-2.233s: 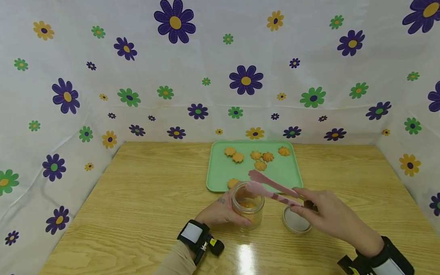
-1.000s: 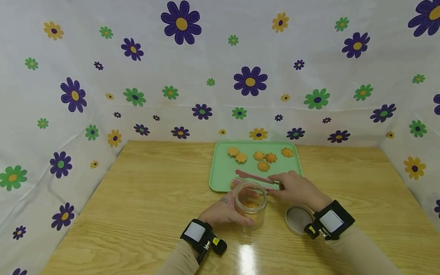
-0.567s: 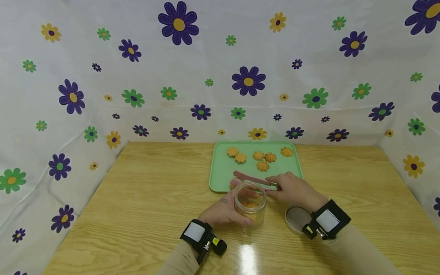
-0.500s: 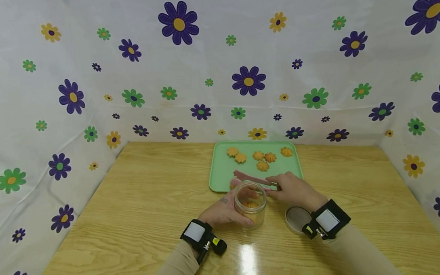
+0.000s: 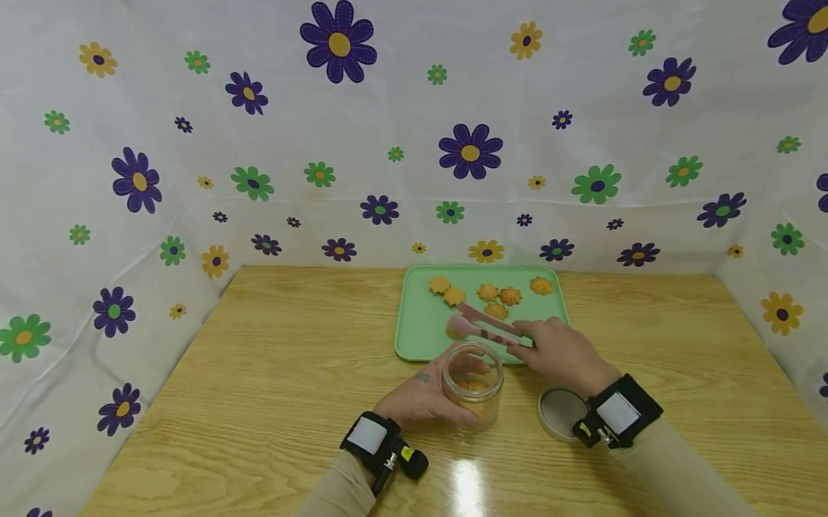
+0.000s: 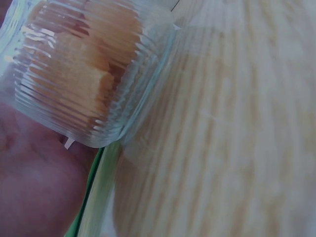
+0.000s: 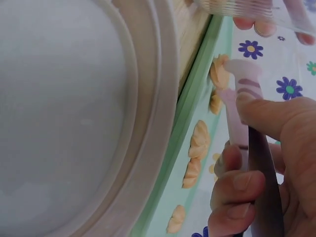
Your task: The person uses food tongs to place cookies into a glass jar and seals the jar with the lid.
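My left hand grips a clear glass jar from its left side, the jar's mouth facing up. Orange-brown cookies show through its ribbed wall in the left wrist view. Pink tongs with dark handles are in my right hand, thumb on one arm and fingers curled round the other. A cookie is at the tongs' tips, over the green tray just behind the jar. More flower-shaped cookies lie toward the tray's far side.
A round jar lid lies on the wooden table to the right of the jar, partly under my right wrist. White cloth with printed flowers rises behind the table and on both sides.
My right hand first carried the tongs from above the jar to the tray's near edge. Now the tongs have come up and rightward with the cookie from there. The left hand keeps the jar in place.
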Motion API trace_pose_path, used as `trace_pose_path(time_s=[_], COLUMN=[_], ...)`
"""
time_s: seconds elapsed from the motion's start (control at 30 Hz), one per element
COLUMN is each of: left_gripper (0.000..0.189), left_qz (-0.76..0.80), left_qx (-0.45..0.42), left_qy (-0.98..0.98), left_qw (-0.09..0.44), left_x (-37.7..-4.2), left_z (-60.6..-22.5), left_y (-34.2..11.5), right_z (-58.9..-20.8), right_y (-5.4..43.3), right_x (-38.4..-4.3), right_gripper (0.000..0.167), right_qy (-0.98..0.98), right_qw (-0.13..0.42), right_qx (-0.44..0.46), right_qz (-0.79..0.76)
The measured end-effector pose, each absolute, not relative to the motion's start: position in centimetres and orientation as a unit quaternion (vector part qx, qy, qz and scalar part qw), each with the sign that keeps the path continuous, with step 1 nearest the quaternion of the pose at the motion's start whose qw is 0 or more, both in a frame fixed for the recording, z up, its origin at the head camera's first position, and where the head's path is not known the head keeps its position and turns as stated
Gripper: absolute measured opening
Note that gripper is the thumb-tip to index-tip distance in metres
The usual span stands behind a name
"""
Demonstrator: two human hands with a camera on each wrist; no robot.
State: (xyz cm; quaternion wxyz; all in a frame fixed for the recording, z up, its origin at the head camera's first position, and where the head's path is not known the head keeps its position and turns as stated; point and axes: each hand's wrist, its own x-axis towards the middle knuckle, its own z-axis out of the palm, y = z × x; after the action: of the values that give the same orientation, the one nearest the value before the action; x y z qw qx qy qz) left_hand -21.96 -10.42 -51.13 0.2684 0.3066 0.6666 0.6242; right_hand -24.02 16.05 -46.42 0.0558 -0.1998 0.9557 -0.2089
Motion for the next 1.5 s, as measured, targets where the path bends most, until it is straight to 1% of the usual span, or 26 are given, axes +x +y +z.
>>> trace_pose_path(time_s=[0.17, 0.37, 0.47, 0.73, 0.87, 1.1, 1.23, 1.5], left_gripper=[0.093, 0.092, 0.093, 0.093, 0.093, 0.093, 0.093, 0.092], left_qz=[0.619, 0.623, 0.625, 0.617, 0.616, 0.618, 0.619, 0.615], left_qx=[0.306, 0.302, 0.303, 0.301, 0.298, 0.302, 0.306, 0.309], left_qy=[0.673, 0.668, 0.667, 0.675, 0.678, 0.677, 0.676, 0.679], left_qw=[0.266, 0.271, 0.271, 0.269, 0.268, 0.261, 0.257, 0.255], left_x=[-21.91, -21.95, -21.99, -21.91, -21.88, -22.0, -22.03, -21.98], left_z=[-51.05, -51.12, -51.21, -51.18, -51.14, -51.08, -51.12, -51.21], left_y=[-10.53, -10.47, -10.43, -10.38, -10.33, -10.26, -10.28, -10.36], right_z=[-46.1, -46.33, -46.55, -46.75, -46.71, -46.85, -46.87, -46.91], right_y=[15.84, 15.51, 15.42, 15.24, 15.3, 15.43, 15.45, 15.5], right_x=[-23.69, -23.48, -23.43, -23.47, -23.52, -23.85, -23.91, -23.61], right_gripper=[0.04, 0.047, 0.049, 0.048, 0.047, 0.041, 0.039, 0.026], right_qy=[0.955, 0.959, 0.964, 0.97, 0.973, 0.972, 0.972, 0.97], right_qw=[0.029, 0.013, 0.011, -0.006, 0.001, 0.017, 0.016, 0.008], right_qx=[-0.216, -0.227, -0.223, -0.209, -0.198, -0.19, -0.192, -0.189], right_qz=[-0.203, -0.167, -0.143, -0.123, -0.119, -0.138, -0.134, -0.156])
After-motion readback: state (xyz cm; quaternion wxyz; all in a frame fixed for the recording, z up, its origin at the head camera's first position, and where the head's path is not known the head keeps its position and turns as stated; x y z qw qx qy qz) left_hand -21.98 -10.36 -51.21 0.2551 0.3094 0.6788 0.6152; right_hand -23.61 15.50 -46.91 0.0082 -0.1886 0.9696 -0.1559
